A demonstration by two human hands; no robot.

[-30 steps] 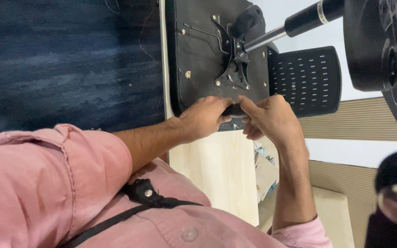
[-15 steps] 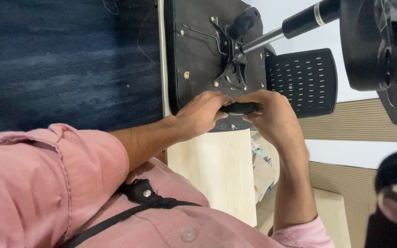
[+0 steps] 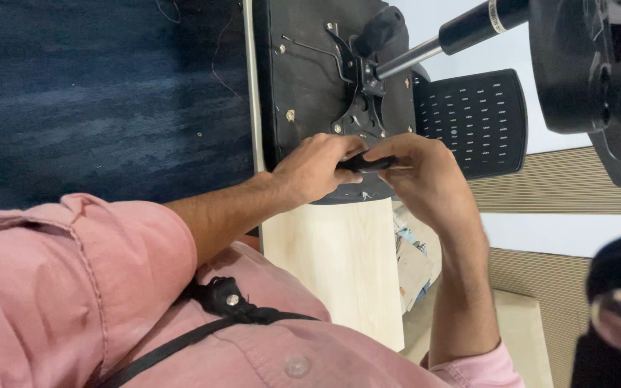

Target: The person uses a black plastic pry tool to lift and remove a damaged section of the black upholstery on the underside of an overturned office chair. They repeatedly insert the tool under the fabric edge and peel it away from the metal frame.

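Nearest the camera, a pink shirt fills the lower left of the frame, crossed by a black strap with a small clip; both are cut off by the lower edge.

Both forearms extend from the shirt toward the centre of the frame. The left hand is curled closed around the near end of a short black handle. The right hand closes its fingertips on the other end of the same handle. Only a short middle section of the handle shows between the two hands; both of its ends are hidden under the fingers, so its full length and end shapes cannot be made out. Its long axis runs roughly left to right in the picture, nearly level.

Below the hands, a pale wooden panel runs toward the lower centre. Beside it at lower right lies a stack of papers or packets, partly hidden by the right forearm and hard to identify.

Directly behind the hands is the black underside of an office chair seat, with a metal mechanism plate and a gas lift cylinder pointing to the upper right. A perforated black backrest lies right of the plate. A blurred black chair base part is cut off at the right edge.

Farthest, dark blue carpet covers the upper left.
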